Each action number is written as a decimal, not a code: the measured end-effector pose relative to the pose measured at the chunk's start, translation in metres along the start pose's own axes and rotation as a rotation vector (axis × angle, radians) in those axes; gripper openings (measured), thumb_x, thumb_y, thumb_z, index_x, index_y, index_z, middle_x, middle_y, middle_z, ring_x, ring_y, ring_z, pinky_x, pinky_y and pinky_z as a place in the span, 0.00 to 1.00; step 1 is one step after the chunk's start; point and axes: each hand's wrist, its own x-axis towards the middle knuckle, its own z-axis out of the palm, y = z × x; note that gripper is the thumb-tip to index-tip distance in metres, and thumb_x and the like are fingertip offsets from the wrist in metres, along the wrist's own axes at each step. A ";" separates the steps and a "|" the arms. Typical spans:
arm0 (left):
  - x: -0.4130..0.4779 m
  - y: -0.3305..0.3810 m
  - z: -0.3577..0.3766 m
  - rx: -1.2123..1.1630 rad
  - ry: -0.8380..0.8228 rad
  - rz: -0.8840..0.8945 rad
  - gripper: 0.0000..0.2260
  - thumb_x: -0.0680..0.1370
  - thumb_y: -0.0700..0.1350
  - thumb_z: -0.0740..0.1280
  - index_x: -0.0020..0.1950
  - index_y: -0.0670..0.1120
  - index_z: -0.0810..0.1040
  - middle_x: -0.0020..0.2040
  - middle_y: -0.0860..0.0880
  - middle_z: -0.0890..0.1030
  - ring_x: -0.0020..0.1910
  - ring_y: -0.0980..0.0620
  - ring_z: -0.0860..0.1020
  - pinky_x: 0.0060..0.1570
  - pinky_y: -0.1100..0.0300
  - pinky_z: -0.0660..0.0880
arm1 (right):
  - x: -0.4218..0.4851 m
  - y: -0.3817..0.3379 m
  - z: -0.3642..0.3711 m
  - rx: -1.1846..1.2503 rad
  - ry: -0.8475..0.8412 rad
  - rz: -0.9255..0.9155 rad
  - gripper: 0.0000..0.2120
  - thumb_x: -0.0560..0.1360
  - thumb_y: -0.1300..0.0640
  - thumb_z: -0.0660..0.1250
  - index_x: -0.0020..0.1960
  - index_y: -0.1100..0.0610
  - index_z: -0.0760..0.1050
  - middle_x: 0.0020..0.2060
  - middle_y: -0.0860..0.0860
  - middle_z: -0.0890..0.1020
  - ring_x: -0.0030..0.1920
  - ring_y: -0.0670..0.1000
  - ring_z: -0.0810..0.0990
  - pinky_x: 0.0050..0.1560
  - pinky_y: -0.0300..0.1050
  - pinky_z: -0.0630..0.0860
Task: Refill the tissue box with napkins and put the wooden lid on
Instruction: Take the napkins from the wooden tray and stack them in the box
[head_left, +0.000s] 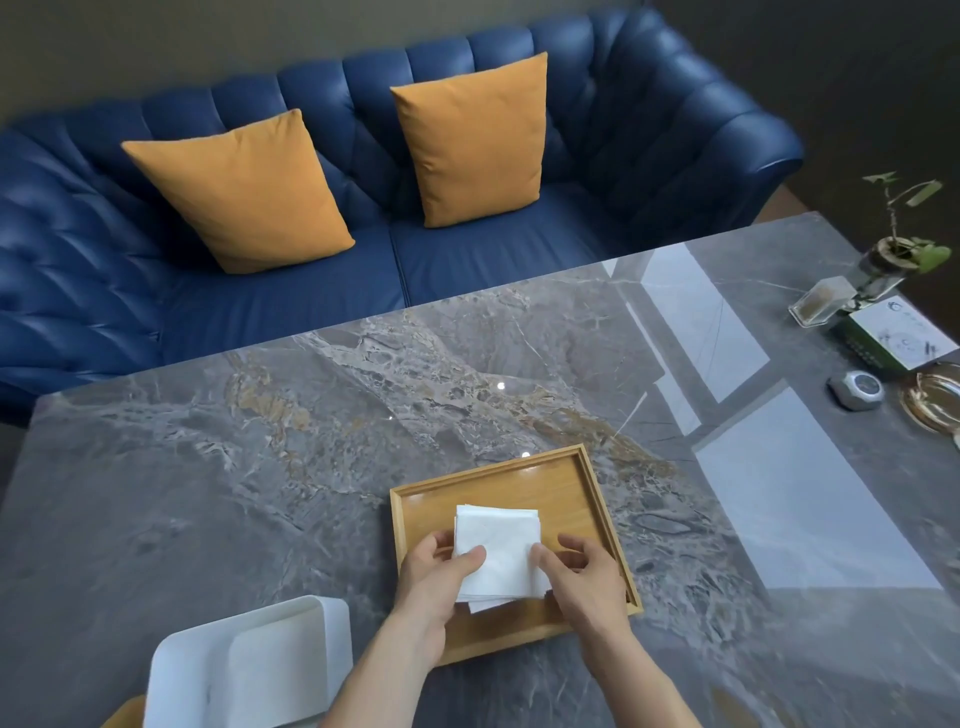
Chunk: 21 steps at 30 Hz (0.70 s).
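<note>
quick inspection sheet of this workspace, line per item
surface: grey marble table, glossy, window reflections at right
job's things: stack of white napkins held over the wooden tray; white tissue box open at lower left, near edge, with napkins inside; wood corner at bottom left, unclear if lid
clutter: potted plant, clear container, green box, grey round gadget, gold dish at far right
grippers: left hand and right hand both pinching the stack
cables: nothing seen
surroundings: blue sofa, two orange cushions
</note>
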 end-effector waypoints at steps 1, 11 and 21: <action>-0.002 0.003 -0.004 -0.013 -0.014 0.015 0.16 0.73 0.40 0.74 0.58 0.50 0.76 0.54 0.47 0.83 0.53 0.44 0.81 0.56 0.44 0.79 | -0.002 -0.002 0.000 0.055 -0.049 0.008 0.25 0.68 0.41 0.74 0.60 0.51 0.76 0.50 0.47 0.82 0.50 0.53 0.82 0.54 0.53 0.80; -0.026 0.027 -0.070 -0.081 -0.065 0.156 0.14 0.73 0.38 0.73 0.56 0.46 0.78 0.49 0.45 0.86 0.47 0.45 0.85 0.41 0.51 0.79 | -0.037 -0.045 0.028 0.290 -0.409 -0.049 0.08 0.74 0.57 0.73 0.49 0.61 0.82 0.48 0.57 0.86 0.47 0.55 0.85 0.44 0.49 0.81; -0.045 0.022 -0.178 0.038 0.013 0.286 0.13 0.65 0.47 0.70 0.47 0.45 0.81 0.43 0.44 0.86 0.40 0.49 0.82 0.41 0.54 0.76 | -0.099 -0.070 0.096 0.017 -0.378 -0.258 0.05 0.75 0.59 0.70 0.46 0.62 0.80 0.37 0.54 0.84 0.33 0.48 0.80 0.31 0.42 0.77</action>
